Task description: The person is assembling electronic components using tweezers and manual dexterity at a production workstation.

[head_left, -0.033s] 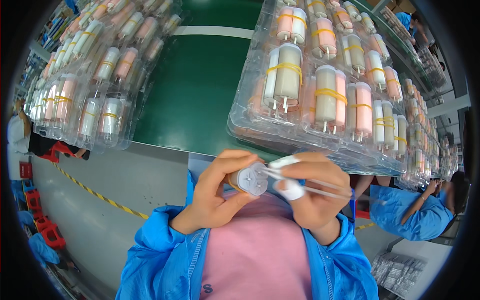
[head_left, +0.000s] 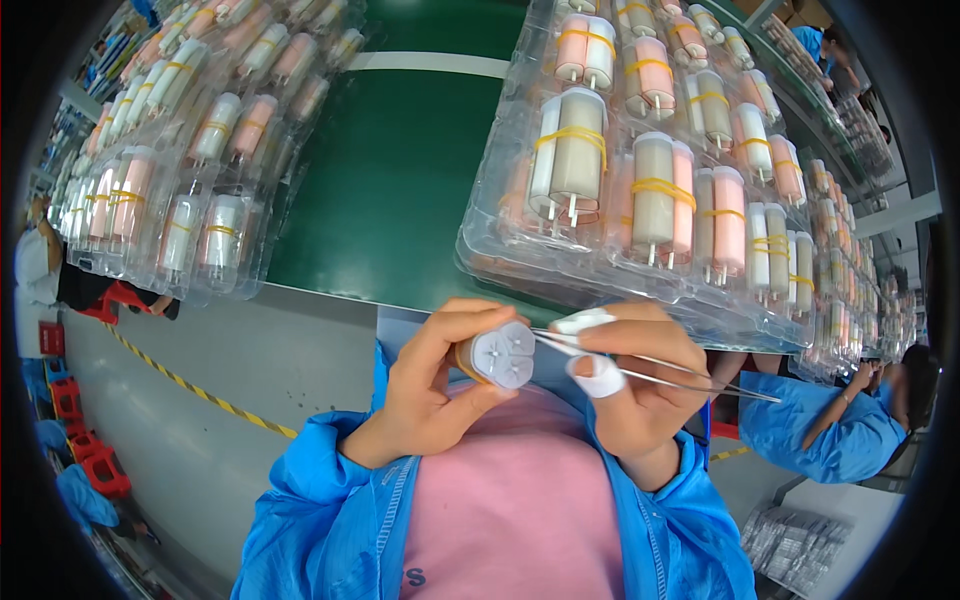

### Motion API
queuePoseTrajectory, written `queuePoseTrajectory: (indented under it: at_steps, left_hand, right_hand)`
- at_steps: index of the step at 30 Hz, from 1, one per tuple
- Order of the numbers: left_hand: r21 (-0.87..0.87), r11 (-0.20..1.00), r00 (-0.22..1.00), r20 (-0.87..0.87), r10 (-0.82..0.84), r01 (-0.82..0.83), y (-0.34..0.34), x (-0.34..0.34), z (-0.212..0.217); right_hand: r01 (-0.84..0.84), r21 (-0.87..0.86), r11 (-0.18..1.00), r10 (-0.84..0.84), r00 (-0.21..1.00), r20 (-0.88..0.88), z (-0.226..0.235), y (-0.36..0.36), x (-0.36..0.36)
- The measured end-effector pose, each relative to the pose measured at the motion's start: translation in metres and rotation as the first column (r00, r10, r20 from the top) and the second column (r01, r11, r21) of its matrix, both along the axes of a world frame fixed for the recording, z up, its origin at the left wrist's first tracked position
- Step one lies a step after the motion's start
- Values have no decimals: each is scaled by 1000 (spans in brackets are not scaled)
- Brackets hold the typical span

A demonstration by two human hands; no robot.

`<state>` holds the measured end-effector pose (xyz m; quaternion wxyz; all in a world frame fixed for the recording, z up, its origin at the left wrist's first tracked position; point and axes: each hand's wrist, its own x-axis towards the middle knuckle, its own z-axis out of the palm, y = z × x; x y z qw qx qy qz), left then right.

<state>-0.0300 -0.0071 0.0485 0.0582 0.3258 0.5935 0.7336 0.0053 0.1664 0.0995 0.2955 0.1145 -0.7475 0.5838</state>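
Note:
My left hand (head_left: 430, 385) is closed round a bundle of three tubes (head_left: 503, 356), its pale translucent end faces turned up toward me. Small cross-shaped marks or slits show in those faces. In my right hand (head_left: 640, 375), a pair of metal tweezers (head_left: 665, 375) is pinched between thumb and fingers, its tips close to the bundle's right edge. Whether the tips touch the bundle I cannot tell. White coverings wrap the thumb and a fingertip of this hand. The lower part of the bundle is hidden in my left palm.
Beyond my hands is a green table (head_left: 370, 200). Stacked clear plastic trays (head_left: 480, 255) with banded grey, white and pink tubes stand at right; similar trays (head_left: 250, 260) stand at left. A person in blue (head_left: 820, 425) sits at far right. Red stools (head_left: 105, 472) are at left.
My right hand and the tweezers have shifted a little to the right, drawing the tips back from the bundle's end face. My left hand stays in place.

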Motion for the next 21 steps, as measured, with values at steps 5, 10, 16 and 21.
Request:
queuePoseTrajectory:
  at_steps: [5, 10, 16, 21]
  left_hand:
    - [95, 990, 992, 59, -109, 103, -1, -2, -2]
    - [88, 987, 990, 34, -138, 135, -2, -5, -1]
    - [99, 982, 987, -13, -161, 162, -1, -2, -16]
    - [-23, 994, 989, 101, -105, 108, -2, 2, 3]
  right_hand:
    - [-8, -50, 999, 9, 1000, 20, 1, -2, 4]
    - [-18, -78, 997, 22, 998, 53, 2, -4, 6]
    - [-32, -243, 969, 84, 975, 206, -3, -7, 11]
    - [46, -513, 857, 151, 930, 335, 10, -15, 14]
